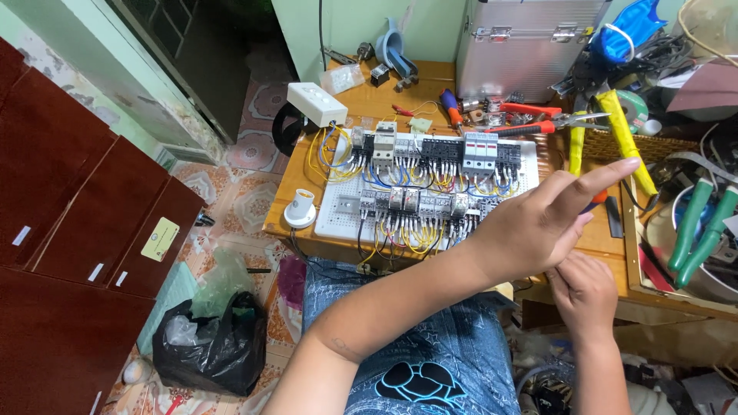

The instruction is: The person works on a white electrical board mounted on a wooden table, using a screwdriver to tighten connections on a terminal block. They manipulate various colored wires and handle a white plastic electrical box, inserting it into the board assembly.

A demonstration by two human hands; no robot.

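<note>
Nearest the camera, the person's lap is showing a blue patterned cloth (430, 353). The left forearm is crossing over it from lower left, and the left hand (538, 223) is hovering above the near edge of the wooden worktop (400, 100), its fingers (607, 173) stretching out open toward the right and gripping nothing. The right hand (588, 292) is lying lower, just below the left hand and the worktop edge; its fingers are curling inward, and whether they are holding anything cannot be told.

Just left of the left hand, a white wiring board (430, 180) is lying flat on the worktop, carrying two rows of grey breakers and relays joined by yellow, blue and red wires. A white lamp holder (300, 207) is standing at the board's near left corner, and a white switch box (317, 103) is resting at its far left corner.

To the right, yellow-handled pliers (626, 142) and green-handled pliers (703, 230) are lying among cluttered tools. Beyond the board, red-handled pliers (546, 123) are resting in front of a metal case (530, 42).

On the floor at left, a black plastic bag (207, 346) is sitting beside dark red cabinets (77, 223).
</note>
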